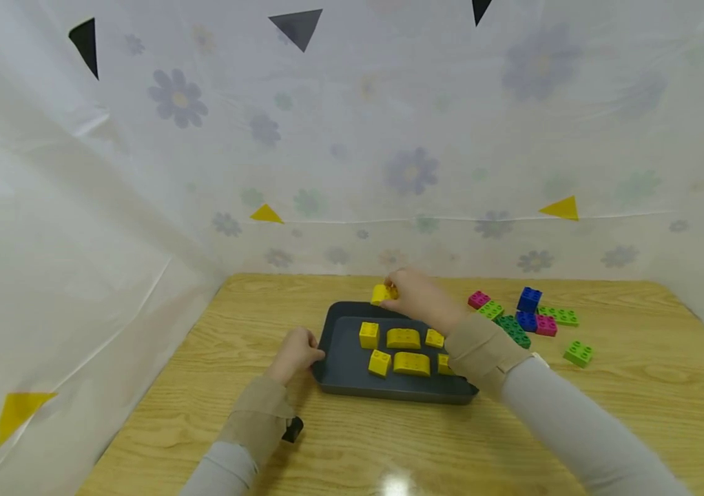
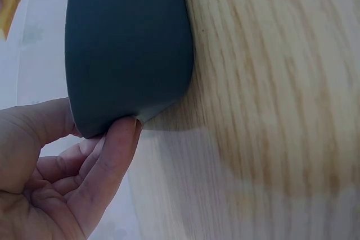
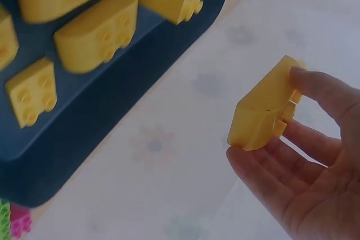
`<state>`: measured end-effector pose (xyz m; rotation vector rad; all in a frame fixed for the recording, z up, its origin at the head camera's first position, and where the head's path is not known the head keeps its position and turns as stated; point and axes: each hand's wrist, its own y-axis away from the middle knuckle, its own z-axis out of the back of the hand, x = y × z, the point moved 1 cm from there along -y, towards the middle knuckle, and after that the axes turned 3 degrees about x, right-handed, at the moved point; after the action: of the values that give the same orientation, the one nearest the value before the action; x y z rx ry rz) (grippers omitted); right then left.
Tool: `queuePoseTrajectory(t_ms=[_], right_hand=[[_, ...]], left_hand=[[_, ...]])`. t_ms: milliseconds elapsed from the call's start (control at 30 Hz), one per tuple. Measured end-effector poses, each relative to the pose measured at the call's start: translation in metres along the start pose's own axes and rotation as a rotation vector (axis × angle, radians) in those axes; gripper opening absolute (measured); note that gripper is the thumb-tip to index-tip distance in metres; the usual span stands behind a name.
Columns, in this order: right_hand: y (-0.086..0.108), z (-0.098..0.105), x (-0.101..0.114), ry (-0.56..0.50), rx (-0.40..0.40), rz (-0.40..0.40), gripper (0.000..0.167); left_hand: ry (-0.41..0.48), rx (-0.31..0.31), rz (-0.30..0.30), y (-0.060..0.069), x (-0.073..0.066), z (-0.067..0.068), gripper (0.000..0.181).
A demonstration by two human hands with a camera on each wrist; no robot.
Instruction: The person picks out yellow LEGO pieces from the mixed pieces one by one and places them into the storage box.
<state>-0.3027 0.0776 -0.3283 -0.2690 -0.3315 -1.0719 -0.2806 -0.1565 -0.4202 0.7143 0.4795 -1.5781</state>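
Observation:
A dark grey tray [image 1: 339,375] lies on the wooden table with several yellow toy bricks in it, among them two curved ones [image 1: 411,364] and square ones [image 1: 369,335]. My left hand [image 1: 295,353] pinches the tray's left end; the left wrist view shows thumb and fingers on the tray's corner [image 2: 129,49]. Above the tray's far rim, my right hand [image 1: 423,302] holds one more yellow brick [image 3: 261,111], rounded on one side with studs facing the palm. The right forearm hides part of the tray's right side and some of a yellow brick there.
Right of the tray lies a loose group of bricks: dark green [image 1: 513,331], blue [image 1: 529,299], pink [image 1: 546,325] and light green. One light green brick [image 1: 578,353] sits apart, nearer the front. A white patterned sheet [image 1: 352,151] hangs behind the table.

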Motion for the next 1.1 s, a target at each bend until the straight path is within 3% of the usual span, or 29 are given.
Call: queuePoseTrajectory(t_ms=[500,733,1100], right_hand=[[-0.010,-0.049,0.042,0.059,0.127,0.092,0.030],[-0.013,-0.070,0.049,0.075,0.168,0.114,0.024],[-0.014,-0.088,0.049,0.074,0.225,0.085,0.019]], left_hand=[[0.011,0.020,0.049,-0.001,-0.001,-0.001,0.041],[0.000,0.014,0.038,-0.001,0.000,-0.001,0.039],[0.002,0.013,0.035,0.000,-0.001,0.000,0.037]])
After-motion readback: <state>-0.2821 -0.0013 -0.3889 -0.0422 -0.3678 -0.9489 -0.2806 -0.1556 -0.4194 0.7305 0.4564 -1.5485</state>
